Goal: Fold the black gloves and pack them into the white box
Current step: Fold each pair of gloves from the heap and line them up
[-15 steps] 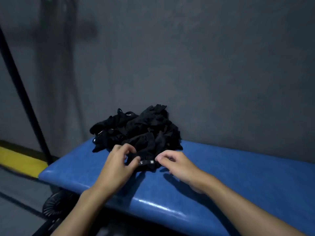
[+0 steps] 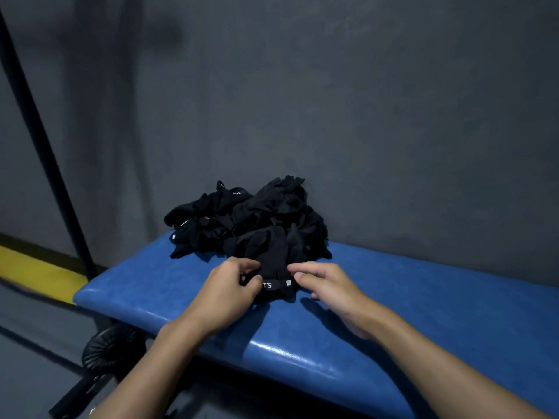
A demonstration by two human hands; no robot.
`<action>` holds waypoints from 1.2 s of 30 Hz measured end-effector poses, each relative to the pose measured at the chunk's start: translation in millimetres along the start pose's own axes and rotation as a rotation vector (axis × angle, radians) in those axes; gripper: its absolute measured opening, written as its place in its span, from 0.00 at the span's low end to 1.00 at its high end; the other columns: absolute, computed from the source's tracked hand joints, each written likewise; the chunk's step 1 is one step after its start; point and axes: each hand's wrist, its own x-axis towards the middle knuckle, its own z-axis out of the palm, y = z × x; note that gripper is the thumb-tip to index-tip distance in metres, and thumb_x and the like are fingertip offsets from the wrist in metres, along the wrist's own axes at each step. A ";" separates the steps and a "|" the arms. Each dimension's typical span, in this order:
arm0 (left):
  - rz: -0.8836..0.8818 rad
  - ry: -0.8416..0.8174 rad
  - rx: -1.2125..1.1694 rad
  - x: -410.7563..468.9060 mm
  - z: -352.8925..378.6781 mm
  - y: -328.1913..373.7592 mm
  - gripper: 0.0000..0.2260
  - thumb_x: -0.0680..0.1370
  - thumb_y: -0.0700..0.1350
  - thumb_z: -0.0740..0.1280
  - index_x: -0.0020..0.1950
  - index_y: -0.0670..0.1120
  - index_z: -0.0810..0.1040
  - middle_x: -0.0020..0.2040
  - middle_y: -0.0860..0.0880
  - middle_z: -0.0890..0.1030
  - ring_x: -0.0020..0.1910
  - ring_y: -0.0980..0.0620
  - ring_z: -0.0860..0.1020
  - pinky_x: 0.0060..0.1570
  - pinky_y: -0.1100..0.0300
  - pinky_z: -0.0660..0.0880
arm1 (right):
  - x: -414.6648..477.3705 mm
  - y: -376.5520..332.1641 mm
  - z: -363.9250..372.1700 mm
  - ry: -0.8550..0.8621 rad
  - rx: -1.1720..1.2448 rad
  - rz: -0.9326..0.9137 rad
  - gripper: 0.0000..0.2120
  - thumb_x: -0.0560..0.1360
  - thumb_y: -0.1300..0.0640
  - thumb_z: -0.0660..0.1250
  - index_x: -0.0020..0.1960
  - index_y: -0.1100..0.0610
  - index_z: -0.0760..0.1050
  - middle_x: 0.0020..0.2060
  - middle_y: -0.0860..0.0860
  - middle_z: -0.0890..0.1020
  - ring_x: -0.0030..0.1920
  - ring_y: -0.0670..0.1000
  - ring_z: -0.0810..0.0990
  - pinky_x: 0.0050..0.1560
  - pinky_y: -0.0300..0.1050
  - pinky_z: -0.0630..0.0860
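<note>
You are holding the front glove (image 2: pixel 276 267) by its cuff, one hand on each side of it.

Your left hand (image 2: pixel 230 293) is curling round the cuff's left end, thumb and fingers pinching the fabric; your right hand (image 2: pixel 329 287) is closing its bent thumb and forefinger on the right end, as far as the dim light shows. The glove is lying flat between them on the blue bench (image 2: pixel 393 313), cuff toward you, fingers pointing away and running into the pile of black gloves (image 2: pixel 251 219) just behind. White lettering and a small white square label are showing along the cuff. The pile is sitting tangled against the grey wall (image 2: pixel 363 116), with small white marks on a few pieces.
</note>
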 end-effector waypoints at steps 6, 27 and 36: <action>0.058 -0.058 -0.124 -12.4 7.3 13.6 0.10 0.78 0.43 0.68 0.58 0.52 0.81 0.43 0.54 0.79 0.43 0.61 0.78 0.53 0.63 0.75 | -25.8 -0.4 -9.4 0.065 0.107 -0.015 0.12 0.75 0.61 0.71 0.57 0.52 0.79 0.52 0.50 0.80 0.52 0.47 0.80 0.56 0.46 0.78; 0.397 -0.439 0.046 -53.7 83.7 102.7 0.15 0.82 0.46 0.64 0.68 0.50 0.76 0.63 0.58 0.73 0.62 0.61 0.72 0.64 0.67 0.67 | -142.1 45.5 -134.1 0.361 -0.056 0.091 0.09 0.75 0.67 0.69 0.51 0.55 0.78 0.49 0.53 0.81 0.41 0.46 0.78 0.36 0.30 0.72; 0.540 -0.376 0.443 -27.8 89.2 133.8 0.17 0.82 0.55 0.60 0.70 0.56 0.73 0.65 0.52 0.74 0.65 0.49 0.69 0.68 0.52 0.64 | -126.9 48.5 -153.9 0.181 -0.268 0.111 0.10 0.78 0.55 0.68 0.58 0.47 0.76 0.50 0.52 0.80 0.47 0.46 0.77 0.41 0.32 0.70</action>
